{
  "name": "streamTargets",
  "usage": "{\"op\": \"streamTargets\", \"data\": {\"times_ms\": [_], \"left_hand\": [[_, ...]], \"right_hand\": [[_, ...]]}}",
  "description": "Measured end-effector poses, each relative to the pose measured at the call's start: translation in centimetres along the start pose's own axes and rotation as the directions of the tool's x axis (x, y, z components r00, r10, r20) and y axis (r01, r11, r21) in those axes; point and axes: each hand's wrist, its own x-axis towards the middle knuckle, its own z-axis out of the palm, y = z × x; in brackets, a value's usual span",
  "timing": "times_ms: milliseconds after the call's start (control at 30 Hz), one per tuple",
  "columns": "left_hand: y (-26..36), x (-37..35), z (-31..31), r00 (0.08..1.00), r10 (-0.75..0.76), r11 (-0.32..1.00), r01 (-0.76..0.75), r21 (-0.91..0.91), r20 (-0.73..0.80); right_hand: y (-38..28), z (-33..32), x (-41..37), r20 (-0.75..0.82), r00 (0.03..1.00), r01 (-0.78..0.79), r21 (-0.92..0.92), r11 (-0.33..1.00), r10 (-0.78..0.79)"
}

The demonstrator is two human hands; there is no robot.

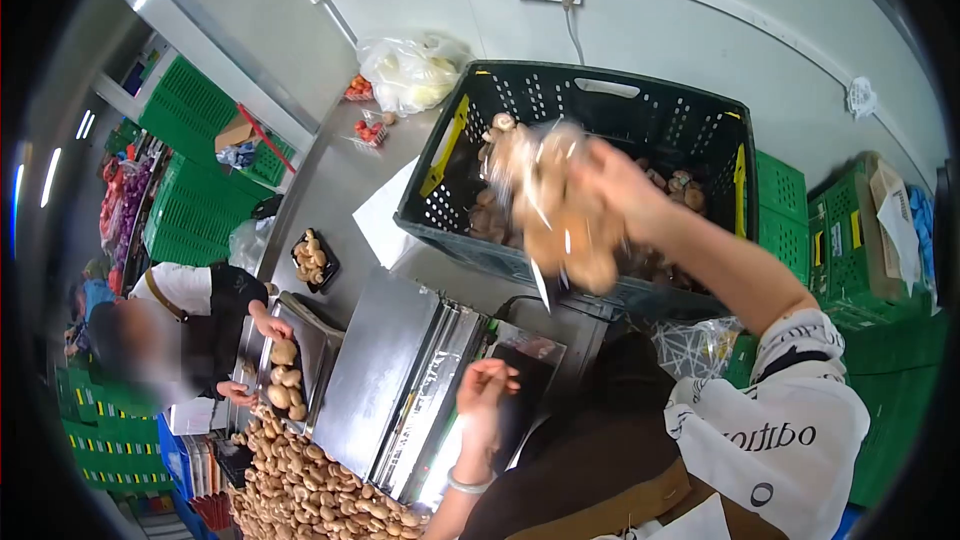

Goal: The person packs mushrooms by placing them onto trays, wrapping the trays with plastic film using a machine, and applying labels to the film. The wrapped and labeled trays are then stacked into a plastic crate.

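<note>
My right hand (625,190) is raised in front of the black crate (600,100) and grips a clear plastic-wrapped pack of mushrooms (550,200), blurred by motion. My left hand (485,395) hovers lower, fingers loosely curled and empty, just right of the steel wrapping machine (385,370), with a bracelet on the wrist. The black crate holds more brown mushrooms.
A co-worker at the left handles mushrooms on a tray (285,375). A pile of loose mushrooms (300,490) lies below. A small black tray of mushrooms (313,260) and a white plastic bag (410,75) sit on the steel counter. Green crates (195,170) stand left and right.
</note>
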Motion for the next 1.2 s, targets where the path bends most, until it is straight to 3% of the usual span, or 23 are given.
{"op": "streamTargets", "data": {"times_ms": [67, 100, 200, 400, 433, 467, 500, 533, 567, 600, 667, 733, 767, 833, 867, 900, 933, 1000, 1067, 1133, 1167, 1200], "left_hand": [[1.2, 1.6, -0.3, 0.998, 0.037, 0.999, -0.036, 0.022, -0.057], [2.2, 2.4, -0.4, 0.998, 0.052, 0.998, -0.050, 0.045, -0.047], [5.8, 5.3, 0.1, 0.986, 0.161, 0.974, -0.152, 0.168, -0.043], [15.0, 14.7, 3.0, 0.946, 0.319, 0.839, -0.308, 0.448, 0.053], [15.8, 17.1, 3.8, 0.935, 0.341, 0.807, -0.346, 0.478, 0.102], [16.6, 19.5, 5.0, 0.926, 0.344, 0.734, -0.369, 0.571, 0.157], [16.4, 22.6, 5.9, 0.906, 0.354, 0.656, -0.416, 0.630, 0.231], [16.9, 25.1, 7.3, 0.849, 0.374, 0.358, -0.504, 0.786, 0.374], [17.0, 27.3, 9.0, 0.819, 0.360, 0.259, -0.548, 0.795, 0.447], [15.8, 30.5, 9.4, 0.705, 0.392, 0.014, -0.648, 0.762, 0.592], [13.4, 35.7, 10.6, 0.640, 0.297, -0.129, -0.709, 0.693, 0.709], [11.0, 39.4, 11.1, 0.721, 0.154, -0.273, -0.627, 0.730, 0.676], [9.6, 40.6, 11.2, 0.764, 0.132, -0.261, -0.588, 0.765, 0.632], [7.2, 42.4, 11.1, 0.841, 0.082, -0.241, -0.504, 0.830, 0.534], [6.4, 43.5, 11.2, 0.867, 0.044, -0.172, -0.482, 0.859, 0.496], [6.2, 44.3, 11.1, 0.891, 0.000, -0.113, -0.452, 0.885, 0.455], [5.9, 44.9, 10.7, 0.911, -0.051, -0.057, -0.412, 0.910, 0.409], [5.9, 46.3, 9.4, 0.881, -0.095, 0.072, -0.457, 0.886, 0.463], [6.1, 46.8, 8.2, 0.840, -0.103, 0.195, -0.508, 0.839, 0.533], [7.0, 46.5, 8.4, 0.815, -0.076, 0.127, -0.563, 0.817, 0.574], [8.4, 45.4, 9.0, 0.801, -0.089, 0.097, -0.584, 0.806, 0.592], [9.8, 44.2, 9.9, 0.794, -0.118, 0.025, -0.598, 0.801, 0.596]], "right_hand": [[2.8, -5.1, 6.7, -0.225, 0.959, 0.156, -0.099, 0.983, -0.175], [4.1, -6.7, 8.9, -0.288, 0.941, 0.151, -0.105, 0.983, -0.176], [11.5, -11.5, 15.3, -0.582, 0.811, -0.041, -0.159, 0.986, -0.060], [19.7, -12.0, 22.0, -0.687, 0.727, 0.010, -0.008, 1.000, -0.013], [18.0, -10.0, 21.5, -0.735, 0.678, -0.062, -0.043, 0.997, 0.011], [20.8, -10.6, 23.0, -0.779, 0.620, -0.093, -0.195, 0.976, -0.097], [22.1, -11.0, 23.6, -0.777, 0.621, -0.162, -0.253, 0.954, -0.101], [22.9, -11.1, 23.7, -0.775, 0.623, -0.231, -0.310, 0.922, -0.105], [22.9, -10.9, 23.7, -0.793, 0.599, -0.252, -0.322, 0.913, -0.114], [21.4, -10.3, 22.9, -0.791, 0.598, -0.310, -0.376, 0.873, -0.128], [21.5, -11.1, 22.7, -0.741, 0.666, -0.275, -0.351, 0.895, -0.086], [21.7, -13.2, 22.4, -0.647, 0.752, -0.284, -0.494, 0.822, -0.128], [22.1, -14.0, 22.4, -0.593, 0.793, -0.281, -0.562, 0.778, -0.141], [18.6, -11.7, 20.1, -0.481, 0.763, -0.184, -0.802, 0.568, -0.432], [16.5, -10.3, 19.6, -0.382, 0.744, -0.146, -0.894, 0.424, -0.548], [15.4, -9.1, 19.7, -0.204, 0.780, 0.001, -0.945, 0.326, -0.592], [14.6, -7.9, 20.2, -0.060, 0.835, 0.102, -0.960, 0.259, -0.547], [14.4, -5.8, 22.1, 0.133, 0.853, 0.236, -0.961, 0.146, -0.505], [16.1, -4.9, 25.1, 0.221, 0.834, 0.254, -0.967, -0.004, -0.505], [18.4, -4.8, 27.0, 0.198, 0.910, 0.179, -0.980, -0.084, -0.365], [18.8, -4.3, 26.9, 0.203, 0.910, 0.135, -0.970, -0.203, -0.363], [18.3, -4.0, 26.5, 0.204, 0.933, 0.143, -0.966, -0.216, -0.296]]}}
